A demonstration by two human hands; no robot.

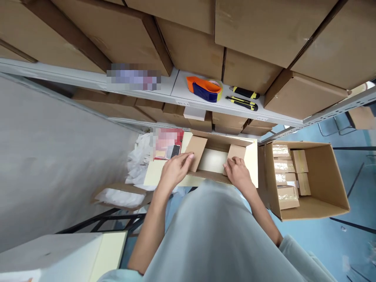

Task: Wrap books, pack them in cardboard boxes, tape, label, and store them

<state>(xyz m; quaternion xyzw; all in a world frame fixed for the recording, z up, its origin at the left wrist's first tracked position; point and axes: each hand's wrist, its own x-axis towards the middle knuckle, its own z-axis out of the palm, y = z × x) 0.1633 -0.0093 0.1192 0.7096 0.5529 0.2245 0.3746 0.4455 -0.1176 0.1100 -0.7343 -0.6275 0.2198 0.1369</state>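
Note:
A small open cardboard box [214,140] lies in front of me on a pale yellow tabletop [252,160]. Its two short end flaps are folded inward, and the tabletop colour shows through the gap between them. My left hand [177,168] is closed at the near corner of the left flap [197,150], thumb and fingertips against the cardboard. On the other side, my right hand [238,172] has its fingers bent over the right flap [236,151] and the box's near edge. Parts of the fingers' undersides are hidden.
A large open carton [320,176] with several taped small boxes stands at the right. On the shelf above lie an orange-and-blue tape dispenser [205,89] and two yellow-black utility knives [242,102]. White plastic bags [138,156] are heaped at the left. Cartons fill the shelves.

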